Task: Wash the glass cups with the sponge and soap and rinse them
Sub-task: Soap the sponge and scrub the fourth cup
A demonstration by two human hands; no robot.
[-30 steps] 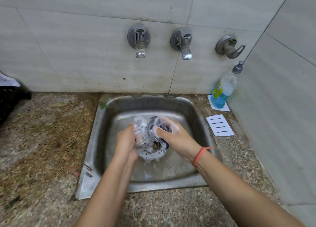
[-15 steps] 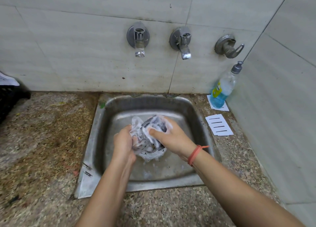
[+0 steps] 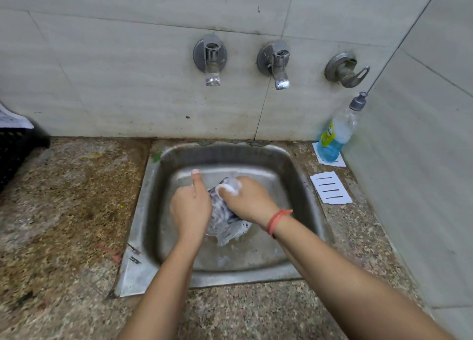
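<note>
Head view: right hand [image 3: 249, 201] covers cup [image 3: 222, 216]; soap bottle [image 3: 335, 137] beside sink [image 3: 256, 277].

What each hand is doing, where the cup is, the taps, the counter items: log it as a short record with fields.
left hand: grips the glass cup from its left side, thumb raised
right hand: curled over the cup's far end, thumb foamy
glass cup: soapy, held between both hands over the sink
sponge: not visible
taps: no water seen running
counter: soap bottle with blue liquid and white slotted tray, both right of the sink
</note>
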